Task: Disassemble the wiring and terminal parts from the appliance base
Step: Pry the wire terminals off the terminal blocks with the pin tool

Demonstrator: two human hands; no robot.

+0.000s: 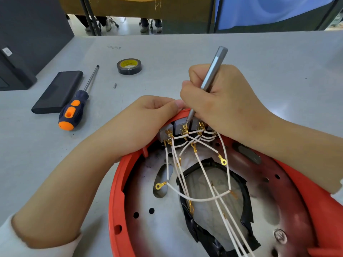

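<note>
Up close, the head view looks down on a grey table (259,58) with a matt, faintly scuffed top. A red base (118,182) lies open at the table's near edge, its metal floor showing holes and a black-taped opening. White wires (199,199) with gold ring terminals (160,185) fan from a row of grey blocks (179,125) at the base's far rim.

The right hand (222,106) grips a slim grey driver (213,71) like a pen, its tip down among the gold terminals on the blocks. The left hand (148,119) rests on the far rim, fingers curled over it beside the blocks; what the fingertips pinch cannot be told.

Toward the left side of the table lie a black case (57,91) and an orange-and-blue screwdriver (76,108), touching along one side. A tape roll (129,66) sits farther back, a small bit (114,85) between it and the screwdriver. A dark box (16,71) stands at the left edge.

Beyond the far edge are dark frame posts (89,19), a blue sheet (269,12), brown cloth (133,6), pale floor and people's shoes (150,28).
</note>
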